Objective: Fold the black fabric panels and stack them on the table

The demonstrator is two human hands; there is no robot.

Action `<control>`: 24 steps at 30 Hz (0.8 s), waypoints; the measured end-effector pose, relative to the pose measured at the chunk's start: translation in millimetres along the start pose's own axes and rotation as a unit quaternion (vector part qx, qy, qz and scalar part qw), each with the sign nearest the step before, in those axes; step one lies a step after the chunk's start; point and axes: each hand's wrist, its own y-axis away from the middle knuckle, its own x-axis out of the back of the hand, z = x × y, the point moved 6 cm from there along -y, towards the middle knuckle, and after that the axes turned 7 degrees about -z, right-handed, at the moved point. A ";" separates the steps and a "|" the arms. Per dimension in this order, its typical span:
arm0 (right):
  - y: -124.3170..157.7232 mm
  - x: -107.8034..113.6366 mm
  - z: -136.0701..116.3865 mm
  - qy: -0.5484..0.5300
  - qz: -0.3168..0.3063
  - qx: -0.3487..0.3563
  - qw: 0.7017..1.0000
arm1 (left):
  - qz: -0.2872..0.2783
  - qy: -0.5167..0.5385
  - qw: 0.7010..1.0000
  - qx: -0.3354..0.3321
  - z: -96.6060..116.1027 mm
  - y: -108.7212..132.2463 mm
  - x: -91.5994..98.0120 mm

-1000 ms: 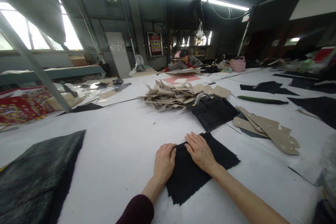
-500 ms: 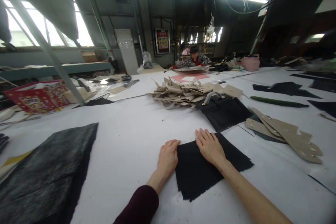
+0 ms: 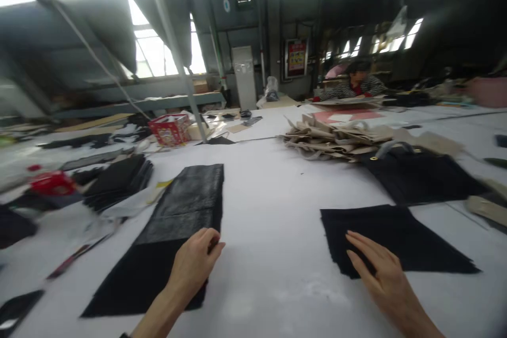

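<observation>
My left hand (image 3: 193, 266) has its fingers curled at the right edge of a long fabric piece (image 3: 184, 211), grey and coated at the far end and black at the near end, and seems to pinch it. My right hand (image 3: 382, 274) lies with its fingers together on the near edge of a black fabric piece (image 3: 376, 235), pressing flat. Both pieces lie on a white-covered cutting table (image 3: 273, 195), with a wide strip of table between them.
Beyond the black piece lie a black handbag (image 3: 420, 177) and a heap of beige cut pieces (image 3: 332, 140). Stacked black pieces (image 3: 119, 182) and a red box (image 3: 170, 129) are at the left. A co-worker (image 3: 356, 84) bends over the table's far end.
The view has swung left. My left hand has left the black piece and moved to the long fabric piece, which now lies straighter in view. My right hand stays on the black piece.
</observation>
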 end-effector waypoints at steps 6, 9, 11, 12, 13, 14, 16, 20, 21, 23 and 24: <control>11.0 -68.4 -55.3 -0.114 -0.051 0.027 0.992 | -0.039 -0.068 0.991 0.107 -54.6 34.6 1.5; 7.5 -95.1 -85.7 -0.158 -0.090 0.013 0.983 | -0.052 -0.073 0.990 0.113 -62.5 31.8 -5.1; 2.8 -107.1 -108.0 -0.179 -0.118 0.009 0.977 | -0.062 -0.071 0.989 0.109 -64.7 27.8 -10.3; -0.2 -111.7 -120.0 -0.190 -0.131 0.010 0.973 | -0.066 -0.069 0.990 0.107 -65.5 25.8 -12.6; -3.6 -116.0 -132.6 -0.203 -0.145 0.012 0.968 | -0.069 -0.066 0.990 0.105 -66.4 24.0 -14.6; -7.5 -119.8 -145.7 -0.219 -0.156 0.013 0.963 | -0.071 -0.060 0.990 0.104 -67.8 22.5 -16.0; -16.0 -127.1 -173.1 -0.257 -0.174 0.016 0.950 | -0.070 -0.043 0.991 0.104 -73.0 20.5 -16.6; -33.0 -146.5 -228.6 -0.324 -0.218 0.037 0.920 | -0.056 0.027 0.992 0.108 -93.6 18.8 -9.6; -36.8 -152.4 -240.9 -0.336 -0.229 0.046 0.913 | -0.056 0.049 0.992 0.106 -99.3 18.3 -7.7; -43.7 -165.3 -262.1 -0.354 -0.251 0.065 0.899 | -0.062 0.094 0.989 0.096 -108.9 16.8 -5.3; -46.9 -171.9 -270.7 -0.359 -0.259 0.074 0.893 | -0.066 0.114 0.987 0.091 -112.5 15.8 -4.8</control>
